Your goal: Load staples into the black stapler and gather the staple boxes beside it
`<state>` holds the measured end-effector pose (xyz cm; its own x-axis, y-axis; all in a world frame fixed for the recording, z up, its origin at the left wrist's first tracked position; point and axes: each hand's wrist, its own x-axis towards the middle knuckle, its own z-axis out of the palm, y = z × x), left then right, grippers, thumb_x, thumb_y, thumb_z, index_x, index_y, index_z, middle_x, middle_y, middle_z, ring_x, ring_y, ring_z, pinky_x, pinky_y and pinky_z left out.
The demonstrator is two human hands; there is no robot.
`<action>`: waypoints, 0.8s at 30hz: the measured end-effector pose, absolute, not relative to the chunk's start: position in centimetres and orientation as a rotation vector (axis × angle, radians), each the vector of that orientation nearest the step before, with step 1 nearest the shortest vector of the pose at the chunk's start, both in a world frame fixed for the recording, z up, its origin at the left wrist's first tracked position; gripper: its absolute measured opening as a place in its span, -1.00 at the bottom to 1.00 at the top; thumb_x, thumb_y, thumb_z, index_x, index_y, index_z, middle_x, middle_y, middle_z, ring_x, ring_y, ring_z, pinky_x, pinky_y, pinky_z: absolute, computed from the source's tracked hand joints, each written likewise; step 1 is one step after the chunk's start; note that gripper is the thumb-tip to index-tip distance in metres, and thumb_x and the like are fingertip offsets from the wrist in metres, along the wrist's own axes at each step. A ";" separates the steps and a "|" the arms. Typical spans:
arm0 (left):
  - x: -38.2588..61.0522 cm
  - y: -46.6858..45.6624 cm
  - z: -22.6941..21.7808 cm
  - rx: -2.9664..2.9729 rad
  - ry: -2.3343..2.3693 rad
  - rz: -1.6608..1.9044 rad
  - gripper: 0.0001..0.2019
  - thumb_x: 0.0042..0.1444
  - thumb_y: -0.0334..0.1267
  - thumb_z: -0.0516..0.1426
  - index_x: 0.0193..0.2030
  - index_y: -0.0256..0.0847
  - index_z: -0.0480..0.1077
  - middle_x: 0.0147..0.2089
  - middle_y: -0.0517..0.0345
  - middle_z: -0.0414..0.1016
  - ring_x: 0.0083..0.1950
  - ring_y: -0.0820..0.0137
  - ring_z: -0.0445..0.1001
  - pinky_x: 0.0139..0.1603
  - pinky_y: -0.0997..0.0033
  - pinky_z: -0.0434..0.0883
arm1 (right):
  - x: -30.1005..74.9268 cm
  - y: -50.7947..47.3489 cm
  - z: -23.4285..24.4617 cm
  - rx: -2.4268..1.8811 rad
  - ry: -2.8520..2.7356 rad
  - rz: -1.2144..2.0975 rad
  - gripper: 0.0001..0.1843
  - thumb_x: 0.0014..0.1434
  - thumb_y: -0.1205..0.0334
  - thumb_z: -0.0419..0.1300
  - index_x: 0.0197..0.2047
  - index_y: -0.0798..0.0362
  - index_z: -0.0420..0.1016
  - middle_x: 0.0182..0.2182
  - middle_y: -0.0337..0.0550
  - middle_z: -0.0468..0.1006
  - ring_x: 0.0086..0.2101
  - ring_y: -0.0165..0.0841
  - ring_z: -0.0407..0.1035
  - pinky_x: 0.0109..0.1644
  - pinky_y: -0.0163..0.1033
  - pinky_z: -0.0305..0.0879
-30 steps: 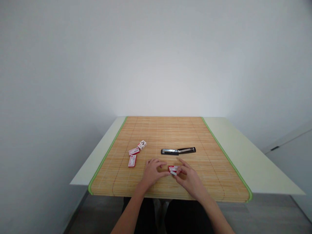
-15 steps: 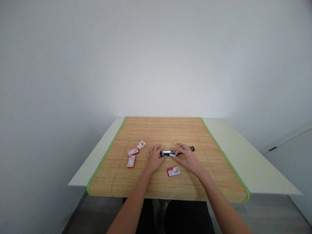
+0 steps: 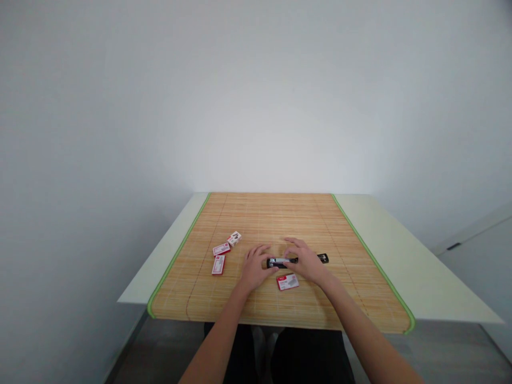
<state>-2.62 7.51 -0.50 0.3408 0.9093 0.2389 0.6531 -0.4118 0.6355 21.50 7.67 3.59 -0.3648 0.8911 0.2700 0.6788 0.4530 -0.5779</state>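
Note:
A black stapler [image 3: 281, 262], opened out flat with its metal channel showing, lies across the middle of a bamboo mat [image 3: 280, 218]. My left hand [image 3: 255, 264] has its curled fingertips on the stapler's left end. My right hand [image 3: 306, 261] is closed over the stapler's middle, and the black right end [image 3: 323, 258] sticks out past it. A small red and white staple box [image 3: 287, 282] lies on the mat just in front of the stapler, between my wrists, touched by neither hand.
Three more red and white staple boxes [image 3: 221, 249] lie on the left part of the mat. The mat has green side edges and covers a pale table [image 3: 408, 256], which stands against a white wall. The table's near edge is by my body.
Both hands left the small box on the mat and reached forward to the stapler. The right hand carried a small pale strip to it. The stapler has since shifted a little nearer to me.

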 end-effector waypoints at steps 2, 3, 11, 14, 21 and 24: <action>-2.6 7.5 -0.4 2.174 1.369 0.796 -0.66 0.09 -0.01 0.37 0.02 0.10 0.58 0.38 0.20 0.36 0.44 0.13 0.16 0.46 -0.03 0.05 | 21.6 7.8 3.4 -1.305 -2.165 0.508 -0.87 0.10 0.26 0.41 -0.23 -0.09 0.64 0.33 -0.12 0.37 0.31 -0.09 0.23 0.39 0.10 0.15; -2.5 7.5 -0.3 2.170 1.372 0.794 -0.66 0.09 -0.01 0.37 0.02 0.11 0.58 0.38 0.21 0.36 0.44 0.13 0.16 0.46 -0.03 0.05 | 21.6 7.9 3.3 -1.302 -2.170 0.511 -0.86 0.09 0.26 0.41 -0.24 -0.09 0.64 0.33 -0.12 0.37 0.31 -0.09 0.24 0.39 0.10 0.16; -2.5 7.6 -0.5 2.151 1.392 0.781 -0.64 0.07 -0.02 0.37 0.03 0.10 0.59 0.36 0.18 0.39 0.44 0.11 0.16 0.47 -0.06 0.04 | 21.5 8.3 3.2 -1.291 -2.145 0.540 -0.88 0.08 0.28 0.40 -0.26 -0.08 0.64 0.28 -0.12 0.42 0.25 -0.12 0.31 0.35 0.06 0.22; -2.5 7.6 -0.5 2.156 1.387 0.787 -0.64 0.07 -0.03 0.38 0.03 0.10 0.59 0.35 0.20 0.40 0.44 0.12 0.16 0.47 -0.05 0.05 | 21.6 8.5 3.2 -1.291 -2.152 0.573 -0.87 0.07 0.28 0.40 -0.26 -0.08 0.64 0.28 -0.11 0.42 0.25 -0.11 0.32 0.35 0.05 0.23; -2.5 7.6 -0.4 2.161 1.405 0.765 -0.64 0.07 -0.03 0.37 0.03 0.11 0.59 0.33 0.19 0.42 0.44 0.11 0.17 0.47 -0.06 0.05 | 21.7 8.9 3.5 -1.288 -2.152 0.642 -0.87 0.04 0.27 0.43 -0.29 -0.07 0.65 0.24 -0.11 0.46 0.21 -0.13 0.37 0.32 0.02 0.26; -2.5 7.6 -0.5 2.172 1.389 0.777 -0.64 0.08 -0.02 0.37 0.03 0.13 0.58 0.34 0.22 0.42 0.44 0.13 0.17 0.46 -0.03 0.06 | 21.7 9.1 3.7 -1.255 -2.185 0.665 -0.87 0.05 0.24 0.44 -0.28 -0.08 0.65 0.21 -0.12 0.50 0.18 -0.14 0.40 0.30 -0.01 0.29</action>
<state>-2.53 7.57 -0.49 0.3357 0.9163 0.2184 0.6657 -0.3948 0.6333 21.69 9.14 3.68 -0.4286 0.8812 0.1994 0.6204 0.4475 -0.6441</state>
